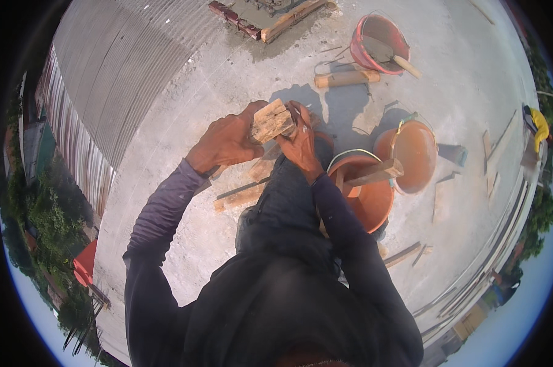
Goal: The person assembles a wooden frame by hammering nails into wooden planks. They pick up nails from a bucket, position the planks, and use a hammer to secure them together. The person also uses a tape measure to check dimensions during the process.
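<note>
Between my two hands is a short, rough piece of wood (pixel 271 122), its cut end facing up and split by dark lines; it may be more than one piece pressed together. My left hand (pixel 227 140) grips it from the left side, fingers wrapped behind. From the right, my right hand (pixel 302 139) closes round the other side. Both hands are held above the concrete floor, in front of my knees. Below them lie wooden offcuts (pixel 242 196), partly hidden by my leg.
At right stand two orange buckets (pixel 432 147), the nearer bucket (pixel 374 208) with a plank (pixel 374 173) across it. Farther off are a red bucket (pixel 365 52) with a trowel (pixel 405 66) and a wooden form (pixel 295 19) round wet cement. Corrugated roofing (pixel 129 61) borders the left. Someone in yellow (pixel 538 127) is far right.
</note>
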Tool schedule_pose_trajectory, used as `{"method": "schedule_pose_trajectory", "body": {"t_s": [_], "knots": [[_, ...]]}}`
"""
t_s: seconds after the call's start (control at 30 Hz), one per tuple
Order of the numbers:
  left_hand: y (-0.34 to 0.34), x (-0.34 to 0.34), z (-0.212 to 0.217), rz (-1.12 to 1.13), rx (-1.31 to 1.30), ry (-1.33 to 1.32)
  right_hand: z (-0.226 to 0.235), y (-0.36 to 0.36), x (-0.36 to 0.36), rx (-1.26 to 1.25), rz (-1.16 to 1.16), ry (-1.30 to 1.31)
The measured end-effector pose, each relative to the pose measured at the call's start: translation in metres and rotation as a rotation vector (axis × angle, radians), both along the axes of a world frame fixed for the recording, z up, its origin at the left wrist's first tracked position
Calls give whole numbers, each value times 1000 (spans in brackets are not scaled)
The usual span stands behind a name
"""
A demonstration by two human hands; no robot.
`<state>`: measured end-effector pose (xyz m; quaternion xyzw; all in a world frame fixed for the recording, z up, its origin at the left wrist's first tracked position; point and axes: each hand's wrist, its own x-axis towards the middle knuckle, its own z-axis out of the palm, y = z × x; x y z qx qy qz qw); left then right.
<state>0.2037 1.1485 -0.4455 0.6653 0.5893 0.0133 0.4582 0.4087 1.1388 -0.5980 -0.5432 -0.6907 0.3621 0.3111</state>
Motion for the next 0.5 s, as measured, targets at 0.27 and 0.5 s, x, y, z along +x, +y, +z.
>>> {"method": "schedule_pose_trajectory", "body": {"t_s": [0.27,0.5], "knots": [[-46,-1,-24,-99,44,3,-19,-51,-11,-49,-67,393],[-41,5,-34,-94,-32,42,-25,-44,5,-33,41,224]]}}
